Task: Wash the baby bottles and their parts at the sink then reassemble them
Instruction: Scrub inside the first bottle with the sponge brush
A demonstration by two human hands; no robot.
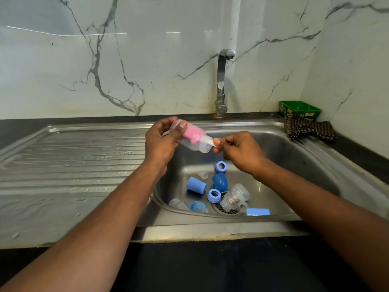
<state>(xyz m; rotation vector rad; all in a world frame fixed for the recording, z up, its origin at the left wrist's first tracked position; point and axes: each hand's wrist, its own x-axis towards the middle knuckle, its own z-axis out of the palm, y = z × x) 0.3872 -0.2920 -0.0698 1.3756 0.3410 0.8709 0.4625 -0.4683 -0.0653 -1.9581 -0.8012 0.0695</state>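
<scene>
The only print shows on the green rectangular cardboard box (300, 109) standing in the back right corner of the dark table (357, 148). Its front carries yellow label patches, and one seems to bear a red "30". The rest is too small to read.

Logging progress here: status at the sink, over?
Left hand grips clear bottle; right hand pinches brush handle, pink sponge inside. Blue parts in sink unwashed. Nothing in the way.
</scene>
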